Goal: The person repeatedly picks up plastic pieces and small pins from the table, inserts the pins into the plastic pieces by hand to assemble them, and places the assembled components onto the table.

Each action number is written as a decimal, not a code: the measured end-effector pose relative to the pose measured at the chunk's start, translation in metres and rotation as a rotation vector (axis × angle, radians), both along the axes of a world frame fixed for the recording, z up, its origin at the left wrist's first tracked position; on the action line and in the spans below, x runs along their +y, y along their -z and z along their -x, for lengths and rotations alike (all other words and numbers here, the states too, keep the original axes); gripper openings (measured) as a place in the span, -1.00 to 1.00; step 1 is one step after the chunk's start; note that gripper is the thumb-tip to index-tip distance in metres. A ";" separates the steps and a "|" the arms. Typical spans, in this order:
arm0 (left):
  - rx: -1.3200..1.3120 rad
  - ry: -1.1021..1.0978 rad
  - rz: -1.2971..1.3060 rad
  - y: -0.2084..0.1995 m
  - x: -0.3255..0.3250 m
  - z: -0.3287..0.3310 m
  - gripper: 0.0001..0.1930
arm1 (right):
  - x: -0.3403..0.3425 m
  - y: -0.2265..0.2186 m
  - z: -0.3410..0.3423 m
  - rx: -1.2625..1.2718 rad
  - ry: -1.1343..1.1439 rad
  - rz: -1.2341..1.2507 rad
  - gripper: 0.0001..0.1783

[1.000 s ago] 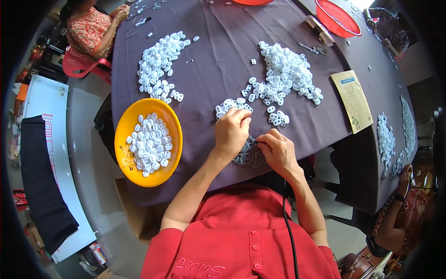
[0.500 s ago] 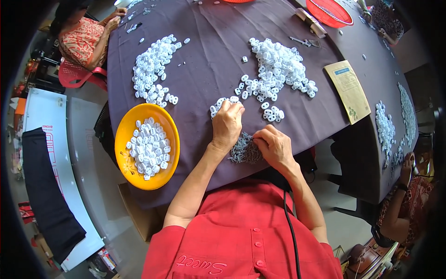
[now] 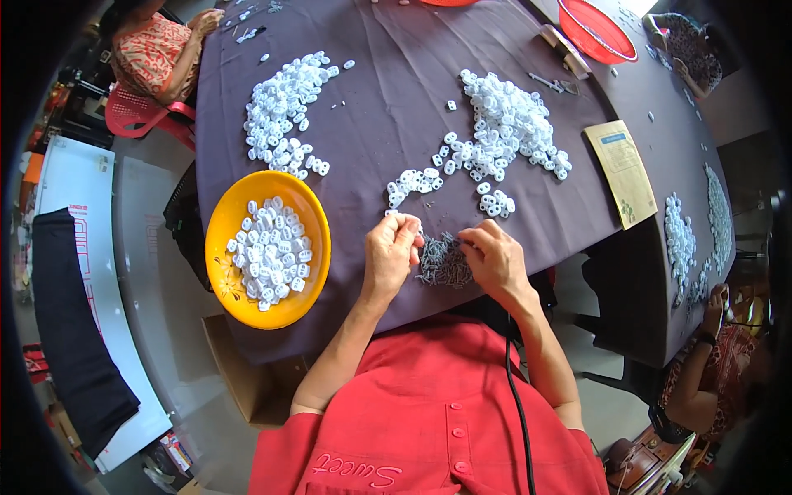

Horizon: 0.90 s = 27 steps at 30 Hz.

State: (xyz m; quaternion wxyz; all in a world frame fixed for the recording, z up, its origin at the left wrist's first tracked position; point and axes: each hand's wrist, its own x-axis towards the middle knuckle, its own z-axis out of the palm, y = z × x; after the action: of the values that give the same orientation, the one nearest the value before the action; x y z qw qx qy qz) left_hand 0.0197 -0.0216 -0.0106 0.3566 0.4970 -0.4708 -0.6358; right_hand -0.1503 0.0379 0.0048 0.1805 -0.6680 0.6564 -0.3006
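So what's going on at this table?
Someone in a red shirt is working at a cloth-covered table. The left hand pinches what looks like a white piece; the right hand is at the edge of a pile of small grey screws, though whether it grips one is hard to see. To the left sits a yellow bowl of white pieces, and more lie in loose heaps beyond the hands.

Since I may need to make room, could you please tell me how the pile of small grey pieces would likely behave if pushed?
The grey pile would probably spread rather than move as one, since its pieces look loose. Each piece is likely light, being tiny beside the right hand. Some might roll, as they look slim and rod-like.
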 end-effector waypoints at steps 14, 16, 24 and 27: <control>0.094 0.094 -0.065 0.009 0.007 0.007 -0.87 | -0.007 0.000 -0.006 0.136 -0.035 -0.007 -0.92; 0.084 0.090 -0.076 0.009 0.007 0.006 -0.87 | -0.008 -0.001 -0.006 0.125 -0.031 -0.003 -0.92; 0.060 0.104 -0.073 0.007 0.011 0.009 -0.87 | -0.006 0.011 -0.001 0.162 -0.019 0.031 -0.94; 0.051 0.096 -0.073 0.005 0.012 0.010 -0.87 | -0.007 0.011 0.000 0.093 -0.038 0.042 -0.94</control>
State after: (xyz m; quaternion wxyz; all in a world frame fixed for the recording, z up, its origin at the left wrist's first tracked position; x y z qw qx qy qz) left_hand 0.0099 -0.0101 -0.0154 0.3192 0.4699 -0.4613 -0.6816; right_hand -0.1504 0.0308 -0.0062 0.1412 -0.6971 0.6450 -0.2794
